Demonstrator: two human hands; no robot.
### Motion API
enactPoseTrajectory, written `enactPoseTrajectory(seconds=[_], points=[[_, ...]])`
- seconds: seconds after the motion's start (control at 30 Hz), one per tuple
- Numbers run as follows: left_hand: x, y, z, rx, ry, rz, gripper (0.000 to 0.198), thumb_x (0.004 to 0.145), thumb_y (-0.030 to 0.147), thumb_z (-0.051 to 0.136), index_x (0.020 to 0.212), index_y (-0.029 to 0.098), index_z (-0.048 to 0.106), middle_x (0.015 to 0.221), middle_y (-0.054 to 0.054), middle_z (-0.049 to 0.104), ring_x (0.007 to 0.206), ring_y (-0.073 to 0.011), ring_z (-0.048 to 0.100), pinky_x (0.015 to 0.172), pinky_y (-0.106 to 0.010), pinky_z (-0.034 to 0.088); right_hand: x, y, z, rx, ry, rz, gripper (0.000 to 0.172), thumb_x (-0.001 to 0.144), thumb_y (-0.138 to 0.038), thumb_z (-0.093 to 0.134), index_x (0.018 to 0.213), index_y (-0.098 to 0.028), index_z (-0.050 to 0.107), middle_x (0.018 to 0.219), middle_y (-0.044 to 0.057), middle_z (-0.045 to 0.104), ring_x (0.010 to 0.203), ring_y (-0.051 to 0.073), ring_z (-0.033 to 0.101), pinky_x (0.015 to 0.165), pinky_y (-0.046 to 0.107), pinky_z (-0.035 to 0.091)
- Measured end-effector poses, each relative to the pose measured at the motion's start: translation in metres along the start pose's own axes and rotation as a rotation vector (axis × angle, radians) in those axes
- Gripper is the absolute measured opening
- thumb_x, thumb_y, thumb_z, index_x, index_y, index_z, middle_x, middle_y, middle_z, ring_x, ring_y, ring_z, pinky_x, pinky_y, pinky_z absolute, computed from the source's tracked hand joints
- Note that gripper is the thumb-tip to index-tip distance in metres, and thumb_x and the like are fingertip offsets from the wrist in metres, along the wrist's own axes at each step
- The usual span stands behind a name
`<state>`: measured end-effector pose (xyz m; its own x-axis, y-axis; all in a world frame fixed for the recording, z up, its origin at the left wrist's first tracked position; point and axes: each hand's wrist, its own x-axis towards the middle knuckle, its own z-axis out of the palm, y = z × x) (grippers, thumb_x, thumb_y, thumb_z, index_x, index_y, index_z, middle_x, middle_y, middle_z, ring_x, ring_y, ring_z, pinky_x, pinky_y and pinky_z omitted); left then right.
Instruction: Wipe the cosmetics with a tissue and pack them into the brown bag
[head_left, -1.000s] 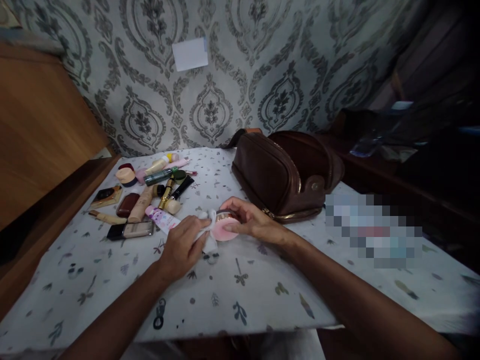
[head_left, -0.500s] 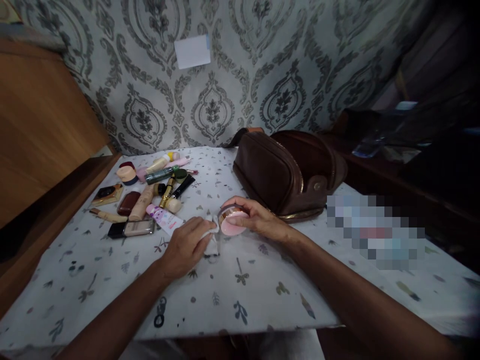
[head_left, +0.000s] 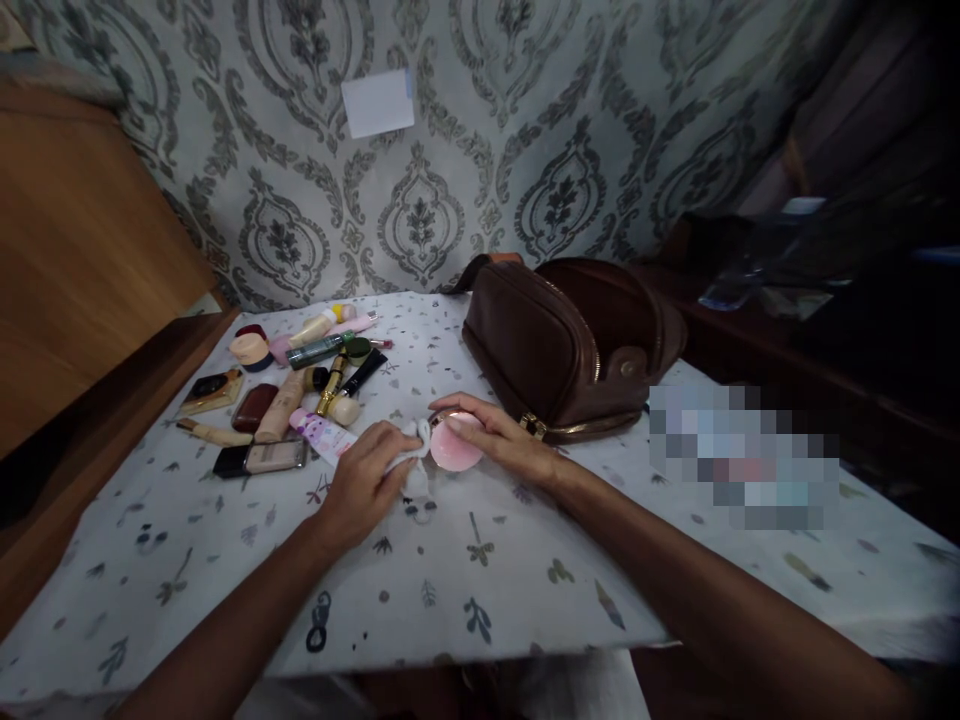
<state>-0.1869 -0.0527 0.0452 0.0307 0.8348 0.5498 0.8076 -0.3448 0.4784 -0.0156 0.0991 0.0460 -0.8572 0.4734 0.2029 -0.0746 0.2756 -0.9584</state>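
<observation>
Near the middle of the table, my right hand (head_left: 499,440) is closed around a round pink compact (head_left: 456,446) with a shiny metallic rim, its pink face tilted toward me. My left hand (head_left: 371,475) pinches a crumpled white wipe (head_left: 417,455), whose edge lies against or very close to the compact's left side. Just beyond my left hand is a purple and white squeeze tube (head_left: 322,437), partly hidden by it. To the right of the compact stands a brown leather bag (head_left: 532,350) with its zipped top open.
Several cosmetics lie at the left, among them a foundation bottle (head_left: 274,457), a brown oval case (head_left: 255,407), a gold compact (head_left: 212,391) and a green tube (head_left: 320,350). A blurred-out item (head_left: 742,460) lies at the right. A patterned wall and wooden panel (head_left: 90,190) border the table.
My right hand has turned the compact so that its pink face shows more fully. The wipe in my left hand has shifted slightly at the compact's edge.
</observation>
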Motion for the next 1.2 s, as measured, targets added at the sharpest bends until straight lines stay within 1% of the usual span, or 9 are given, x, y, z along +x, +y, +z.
enactPoseTrajectory(seconds=[0.13,0.27,0.33,0.4,0.53,0.67,0.83,1.0,1.2], points=[[-0.003,-0.004,0.002,0.022,-0.072,-0.012,0.016,0.095,0.022,0.051,0.105,0.019,0.064,0.091,-0.004,0.060,0.088,-0.0184,0.058,0.078,-0.029,0.046,0.002,0.003,0.000,0.001,0.047,0.004,0.039,0.086,-0.050,0.061,0.110,-0.020,0.064,0.103,0.005,0.066,0.097,0.020,0.060,0.085,0.031,0.046],[-0.005,-0.006,0.004,0.024,-0.109,-0.012,0.018,0.095,0.023,0.050,0.106,0.019,0.064,0.094,-0.005,0.062,0.090,-0.0185,0.059,0.080,-0.030,0.046,0.003,0.009,0.005,0.124,0.129,0.025,0.039,0.085,-0.051,0.063,0.108,-0.020,0.062,0.095,0.003,0.066,0.087,0.018,0.060,0.079,0.030,0.046],[-0.005,-0.006,0.005,-0.007,-0.120,-0.023,0.018,0.096,0.024,0.050,0.106,0.020,0.064,0.095,-0.005,0.063,0.090,-0.0184,0.060,0.081,-0.030,0.046,0.002,0.009,0.006,0.188,0.162,0.034,0.040,0.086,-0.053,0.060,0.110,-0.021,0.059,0.097,0.003,0.066,0.086,0.018,0.060,0.079,0.030,0.045],[-0.004,-0.006,0.005,-0.046,-0.102,-0.055,0.017,0.095,0.024,0.051,0.104,0.020,0.064,0.094,-0.005,0.063,0.090,-0.0183,0.060,0.081,-0.030,0.046,0.001,0.007,0.007,0.195,0.156,0.037,0.040,0.089,-0.054,0.056,0.113,-0.022,0.056,0.102,0.003,0.065,0.090,0.018,0.059,0.082,0.031,0.045],[-0.002,-0.005,0.004,-0.100,-0.024,-0.118,0.014,0.094,0.025,0.053,0.101,0.020,0.063,0.092,-0.004,0.064,0.089,-0.0184,0.061,0.081,-0.029,0.047,-0.002,0.002,0.006,0.074,0.091,0.011,0.040,0.093,-0.054,0.051,0.118,-0.024,0.052,0.113,0.004,0.062,0.102,0.019,0.057,0.090,0.033,0.043],[0.002,-0.005,0.002,-0.114,0.006,-0.146,0.013,0.093,0.025,0.054,0.100,0.019,0.063,0.092,-0.004,0.065,0.089,-0.0185,0.062,0.081,-0.029,0.047,-0.001,0.004,0.003,-0.037,0.048,-0.021,0.040,0.090,-0.052,0.055,0.116,-0.021,0.052,0.108,0.006,0.063,0.098,0.021,0.058,0.086,0.034,0.045],[0.003,-0.004,0.002,-0.115,0.002,-0.171,0.013,0.093,0.026,0.054,0.099,0.019,0.064,0.091,-0.003,0.065,0.089,-0.0187,0.062,0.080,-0.029,0.047,0.001,0.003,-0.004,-0.198,0.118,-0.117,0.035,0.083,-0.045,0.067,0.105,-0.019,0.060,0.100,0.006,0.065,0.095,0.022,0.060,0.085,0.035,0.046],[0.002,-0.004,0.003,-0.122,-0.022,-0.185,0.013,0.091,0.026,0.055,0.098,0.020,0.064,0.091,-0.003,0.065,0.089,-0.0191,0.062,0.080,-0.030,0.047,0.003,0.006,-0.004,-0.121,0.157,-0.070,0.037,0.080,-0.051,0.068,0.096,-0.018,0.061,0.090,0.004,0.065,0.086,0.020,0.059,0.078,0.032,0.046],[0.002,-0.008,-0.004,-0.096,0.068,-0.196,0.015,0.092,0.028,0.054,0.100,0.020,0.064,0.095,-0.004,0.066,0.092,-0.0200,0.062,0.082,-0.031,0.047,0.006,0.013,0.005,0.063,0.212,-0.033,0.038,0.082,-0.052,0.065,0.098,-0.020,0.055,0.092,0.003,0.063,0.085,0.018,0.058,0.076,0.031,0.046]])
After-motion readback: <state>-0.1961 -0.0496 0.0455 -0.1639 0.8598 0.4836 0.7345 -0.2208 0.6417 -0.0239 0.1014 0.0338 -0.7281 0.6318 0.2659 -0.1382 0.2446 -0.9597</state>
